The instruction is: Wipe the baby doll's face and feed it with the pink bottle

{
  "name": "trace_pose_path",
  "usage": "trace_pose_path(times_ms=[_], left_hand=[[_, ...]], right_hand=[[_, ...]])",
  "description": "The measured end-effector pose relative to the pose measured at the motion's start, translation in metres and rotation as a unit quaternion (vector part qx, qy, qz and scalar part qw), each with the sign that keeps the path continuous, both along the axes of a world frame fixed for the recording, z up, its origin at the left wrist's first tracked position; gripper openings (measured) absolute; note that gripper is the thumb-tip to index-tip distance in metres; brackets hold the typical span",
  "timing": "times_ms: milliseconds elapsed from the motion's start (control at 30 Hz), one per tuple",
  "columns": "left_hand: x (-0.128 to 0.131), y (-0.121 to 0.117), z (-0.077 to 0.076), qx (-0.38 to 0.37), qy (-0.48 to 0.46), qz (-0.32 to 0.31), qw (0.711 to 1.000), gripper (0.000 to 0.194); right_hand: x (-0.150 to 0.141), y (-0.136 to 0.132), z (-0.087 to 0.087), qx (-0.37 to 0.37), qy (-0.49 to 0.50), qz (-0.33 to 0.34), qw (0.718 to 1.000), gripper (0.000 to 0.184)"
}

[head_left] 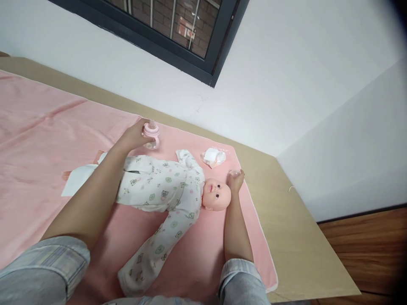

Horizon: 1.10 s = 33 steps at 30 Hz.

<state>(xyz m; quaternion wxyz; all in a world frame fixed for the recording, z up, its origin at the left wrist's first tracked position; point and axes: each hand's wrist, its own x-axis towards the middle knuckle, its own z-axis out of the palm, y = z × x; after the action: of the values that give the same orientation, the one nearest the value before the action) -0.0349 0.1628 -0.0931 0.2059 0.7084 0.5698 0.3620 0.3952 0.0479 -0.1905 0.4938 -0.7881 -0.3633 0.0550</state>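
Note:
Beyond the doll's legs, my left hand (135, 136) is closed round a small pink baby bottle (150, 134). The bottle stands upright, its clear teat uncovered and a handle on its side. My right hand (236, 182), just past the doll's head, has its fingers round a clear plastic cap (234, 173), partly hidden by them. Between my arms a baby doll (217, 195) lies on its back in a white printed outfit (159, 186), head to the right. One long sleeve stretches towards me. A white cloth or sheet (78, 180) lies by the doll's feet.
A pink blanket (38, 127) covers most of the wooden table (295, 237). A crumpled clear and white packet (213, 157) lies above the doll's head. Behind the table are a white wall (270, 72) and a dark-framed window (178, 42).

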Motion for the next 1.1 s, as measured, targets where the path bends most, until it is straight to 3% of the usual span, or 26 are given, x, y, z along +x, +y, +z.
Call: trace_pose_path(times_ms=[133, 267, 400, 500, 633, 867, 1100], left_hand=[[0.02, -0.016, 0.013, 0.027, -0.047, -0.073, 0.996, 0.068], [0.051, -0.048, 0.032, 0.064, -0.075, -0.118, 0.988, 0.072], [0.079, -0.083, 0.044, 0.097, -0.02, -0.158, 0.983, 0.073], [0.095, -0.104, 0.047, 0.122, 0.037, -0.174, 0.976, 0.073], [0.108, -0.12, 0.046, 0.156, 0.084, -0.189, 0.966, 0.07], [0.112, -0.132, 0.046, 0.187, 0.081, -0.187, 0.961, 0.068], [0.112, -0.142, 0.05, 0.18, 0.053, -0.184, 0.965, 0.071]], right_hand=[[-0.01, 0.002, 0.025, 0.078, 0.063, 0.056, 0.993, 0.071], [-0.041, -0.005, 0.073, 0.191, 0.104, 0.194, 0.957, 0.069], [-0.091, -0.029, 0.118, 0.257, 0.118, 0.331, 0.9, 0.071], [-0.126, -0.051, 0.135, 0.28, 0.116, 0.371, 0.878, 0.071], [-0.149, -0.063, 0.135, 0.277, 0.09, 0.4, 0.869, 0.065], [-0.154, -0.061, 0.125, 0.224, 0.031, 0.408, 0.885, 0.061], [-0.161, -0.065, 0.125, 0.226, 0.085, 0.429, 0.871, 0.08]])
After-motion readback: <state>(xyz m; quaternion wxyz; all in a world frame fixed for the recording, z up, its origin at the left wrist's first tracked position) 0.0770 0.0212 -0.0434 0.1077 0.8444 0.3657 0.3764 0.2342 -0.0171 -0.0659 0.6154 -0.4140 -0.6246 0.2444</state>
